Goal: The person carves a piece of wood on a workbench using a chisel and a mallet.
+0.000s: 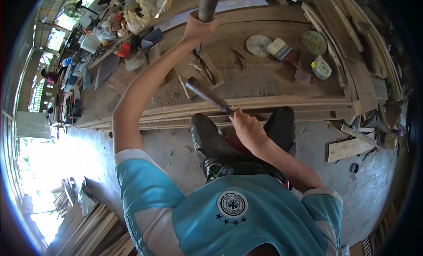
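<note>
My left hand is wrapped round the thick handle of a chisel-like tool, held upright above the bench. Its dark blade shows below the hand, reaching down to a small wooden board with wood shavings and dark cuts in it. Whether the tip touches the wood is unclear. In my right hand, the fingers close round the thin end of a dark club-like tool. The club's thick end points up and left, near the board's lower edge.
A wooden workbench holds a paintbrush, two round discs and a tape measure. Bags and tools crowd its left side. Offcuts lie on the floor at right, stacked planks at lower left.
</note>
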Motion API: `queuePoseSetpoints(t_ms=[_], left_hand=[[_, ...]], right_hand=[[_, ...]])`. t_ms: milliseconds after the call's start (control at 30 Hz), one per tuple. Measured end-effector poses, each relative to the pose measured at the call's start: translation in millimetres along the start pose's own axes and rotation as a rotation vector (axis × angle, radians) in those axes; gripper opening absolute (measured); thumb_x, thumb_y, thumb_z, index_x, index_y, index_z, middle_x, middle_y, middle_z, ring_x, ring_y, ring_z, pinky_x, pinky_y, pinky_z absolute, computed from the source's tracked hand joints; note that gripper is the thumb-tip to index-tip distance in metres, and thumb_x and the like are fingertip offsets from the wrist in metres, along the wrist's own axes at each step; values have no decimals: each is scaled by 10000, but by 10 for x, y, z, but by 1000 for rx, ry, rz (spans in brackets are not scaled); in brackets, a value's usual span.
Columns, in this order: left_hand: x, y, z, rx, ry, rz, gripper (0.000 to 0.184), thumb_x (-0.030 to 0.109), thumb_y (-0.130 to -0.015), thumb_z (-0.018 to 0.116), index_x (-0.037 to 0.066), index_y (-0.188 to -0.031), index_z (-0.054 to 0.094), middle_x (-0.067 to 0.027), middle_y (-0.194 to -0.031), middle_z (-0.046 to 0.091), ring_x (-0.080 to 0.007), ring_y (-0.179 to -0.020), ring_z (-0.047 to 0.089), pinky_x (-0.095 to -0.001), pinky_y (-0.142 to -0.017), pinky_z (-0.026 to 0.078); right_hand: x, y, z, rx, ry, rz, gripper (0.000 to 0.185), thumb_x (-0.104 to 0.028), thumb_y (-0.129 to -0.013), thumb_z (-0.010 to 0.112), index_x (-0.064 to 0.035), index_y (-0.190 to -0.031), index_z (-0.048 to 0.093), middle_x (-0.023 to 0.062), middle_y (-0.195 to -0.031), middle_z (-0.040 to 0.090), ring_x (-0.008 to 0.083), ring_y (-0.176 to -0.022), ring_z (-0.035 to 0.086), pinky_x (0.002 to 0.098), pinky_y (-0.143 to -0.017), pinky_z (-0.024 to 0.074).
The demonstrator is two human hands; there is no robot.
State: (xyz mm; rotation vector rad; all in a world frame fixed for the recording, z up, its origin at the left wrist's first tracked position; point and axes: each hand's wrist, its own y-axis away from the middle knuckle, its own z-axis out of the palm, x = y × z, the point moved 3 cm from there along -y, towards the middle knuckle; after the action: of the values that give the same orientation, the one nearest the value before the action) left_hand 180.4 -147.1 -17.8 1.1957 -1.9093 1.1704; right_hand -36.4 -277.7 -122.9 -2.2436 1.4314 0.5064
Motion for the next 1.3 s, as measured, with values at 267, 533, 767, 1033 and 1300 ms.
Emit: queuePoseSetpoints(t_ms=[267,533,767,1033,1300], left_hand=[[22,-124,171,17,-177,102,218,188,-706,548,89,-581,400,4,-513,399,-77,-426,342,-315,-399,276],[-159,18,-144,152,133,-10,184,132,-662,568,74,-596,406,29,-526,414,-50,-475,355,-259,-427,297],[-205,-4,-167,73,202,-71,164,144,-658,574,63,-636,433,27,-543,407,-39,-510,346,-241,-443,304],[-390,77,-158,68,240,54,169,152,-673,598,33,-686,479,20,-578,456,-50,-513,391,-242,-441,333],[-119,153,-248,18,308,22,117,106,-683,596,65,-691,487,31,-535,453,-34,-451,400,-208,-407,311]], right_hand=[[20,10,-45,53,19,16,222,-207,-810,498,5,-780,441,143,-566,533,279,-539,577,334,-431,477],[224,-30,-444,-195,-610,184,336,-252,-881,374,37,-761,493,173,-562,507,268,-485,507,379,-486,393],[80,-696,-3064,533,-975,-408,271,-277,-876,355,-43,-805,473,22,-550,404,98,-458,377,255,-436,301],[260,-824,-1825,266,-79,75,324,-337,-869,403,-59,-712,456,8,-505,392,91,-415,355,249,-400,293],[-384,-646,-2914,950,-650,-199,358,-380,-876,360,-93,-682,452,-36,-482,380,48,-353,318,204,-320,247]])
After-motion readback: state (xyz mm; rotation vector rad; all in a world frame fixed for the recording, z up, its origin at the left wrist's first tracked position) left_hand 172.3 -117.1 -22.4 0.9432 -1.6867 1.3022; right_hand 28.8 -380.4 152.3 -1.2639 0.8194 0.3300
